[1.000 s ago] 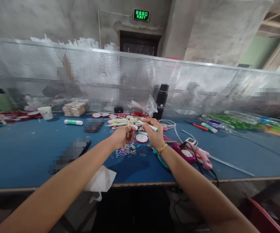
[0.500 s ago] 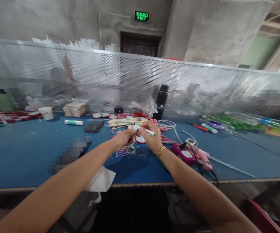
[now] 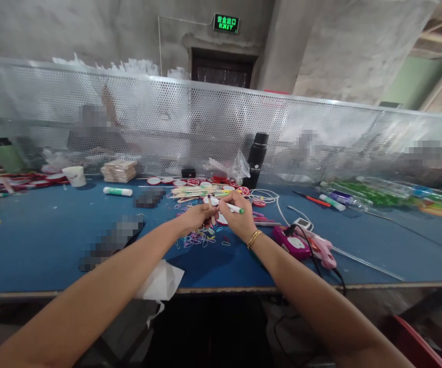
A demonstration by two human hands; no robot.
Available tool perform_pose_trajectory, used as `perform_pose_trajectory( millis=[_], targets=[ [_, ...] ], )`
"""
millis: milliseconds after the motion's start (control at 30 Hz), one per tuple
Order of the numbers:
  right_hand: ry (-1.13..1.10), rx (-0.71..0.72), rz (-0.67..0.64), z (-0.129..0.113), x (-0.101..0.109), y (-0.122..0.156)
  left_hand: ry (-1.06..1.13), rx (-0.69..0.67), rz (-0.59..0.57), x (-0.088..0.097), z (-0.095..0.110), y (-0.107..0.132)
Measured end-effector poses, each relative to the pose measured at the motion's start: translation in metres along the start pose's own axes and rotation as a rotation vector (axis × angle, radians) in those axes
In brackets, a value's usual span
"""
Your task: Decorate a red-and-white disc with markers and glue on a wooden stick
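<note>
A white marker point(image 3: 233, 208) with a green end is gripped in my right hand point(image 3: 241, 217), its writing end toward my left hand. Between the fingers of my left hand point(image 3: 197, 217) stands a thin wooden stick point(image 3: 211, 203) with a dark tip. The two hands almost touch. Below them lies a scatter of small coloured clips point(image 3: 196, 238). Just behind is a heap of pale wooden sticks point(image 3: 190, 192), with white round discs point(image 3: 223, 220) partly hidden by my hands.
A black bottle point(image 3: 257, 159) stands behind my hands, against the perforated metal screen point(image 3: 148, 112). To the right lie a purple box point(image 3: 288, 244) and a pink glue gun point(image 3: 321, 250) with cords. A glue stick point(image 3: 117, 191) and a paper cup point(image 3: 75, 177) are on the left.
The stick in my left hand now shows more of its length, upright between the fingers. My right hand has shifted the marker slightly left. The view has moved a little.
</note>
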State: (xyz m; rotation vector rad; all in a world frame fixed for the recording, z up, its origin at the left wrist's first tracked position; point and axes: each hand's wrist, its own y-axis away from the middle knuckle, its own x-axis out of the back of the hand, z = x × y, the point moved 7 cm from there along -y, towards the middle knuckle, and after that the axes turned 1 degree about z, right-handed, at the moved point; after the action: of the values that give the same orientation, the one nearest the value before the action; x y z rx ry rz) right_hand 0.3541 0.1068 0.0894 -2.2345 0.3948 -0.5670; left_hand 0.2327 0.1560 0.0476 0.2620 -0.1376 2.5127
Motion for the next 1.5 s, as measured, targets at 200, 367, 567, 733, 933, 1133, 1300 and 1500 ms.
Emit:
perform_pose_trajectory(
  millis=[200,367,567,733,933,1133,1300,1500],
  targets=[
    [-0.01,0.007,0.014,-0.0016,0.0007,0.0003,-0.041,-0.013,-0.009,-0.0014,0.0058,0.0029],
    [-0.056,0.046,0.034,-0.0044,0.0014,0.0,-0.078,-0.018,-0.035,-0.0019,0.0049,0.002],
    [-0.062,0.057,0.032,-0.0022,0.0002,0.0003,-0.087,-0.012,-0.038,-0.0024,0.0049,0.0019],
    [-0.083,0.045,0.02,0.0012,-0.0016,0.0007,-0.081,-0.034,-0.045,-0.0036,0.0075,0.0026],
    [-0.072,0.032,0.016,0.0011,-0.0017,0.0005,-0.102,-0.045,-0.04,-0.0027,0.0067,0.0026],
    [-0.038,0.05,0.048,-0.0032,0.0031,-0.0006,-0.115,-0.044,-0.04,-0.0015,0.0058,0.0026],
    [-0.068,0.047,0.043,-0.0053,0.0026,-0.0001,-0.119,-0.048,-0.046,-0.0008,0.0043,0.0015],
    [-0.09,0.036,0.01,-0.0011,-0.0024,0.001,-0.117,-0.052,-0.05,-0.0015,0.0017,-0.0009]
  ],
)
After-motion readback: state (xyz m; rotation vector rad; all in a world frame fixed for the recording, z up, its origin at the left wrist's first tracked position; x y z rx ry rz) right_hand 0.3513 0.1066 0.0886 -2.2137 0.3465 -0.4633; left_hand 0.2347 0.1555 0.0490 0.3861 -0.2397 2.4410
